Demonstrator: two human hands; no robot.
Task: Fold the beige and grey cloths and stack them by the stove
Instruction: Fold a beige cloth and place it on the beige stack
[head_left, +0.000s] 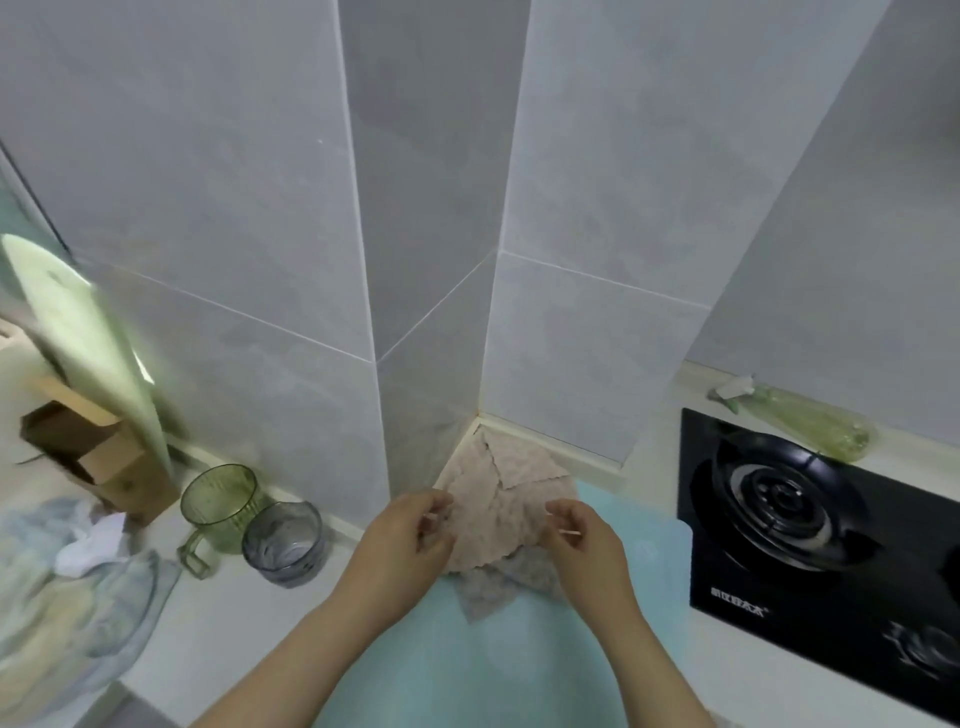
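A beige cloth (498, 499) lies rumpled on the pale blue mat (613, 551), reaching back into the tiled wall corner. Under its near edge a grey cloth (493, 587) sticks out toward me. My left hand (402, 540) pinches the beige cloth's left edge with curled fingers. My right hand (584, 535) pinches its right edge. Both hands hover just above the mat, a cloth's width apart. The black gas stove (810, 525) sits to the right of the mat.
A green cup (221, 506) and a grey cup (283, 543) stand left of the cloths. Farther left are a cardboard box (88, 457), a pale green board (88, 343) and a heap of light fabric (62, 597). A spray bottle (800, 421) lies behind the stove.
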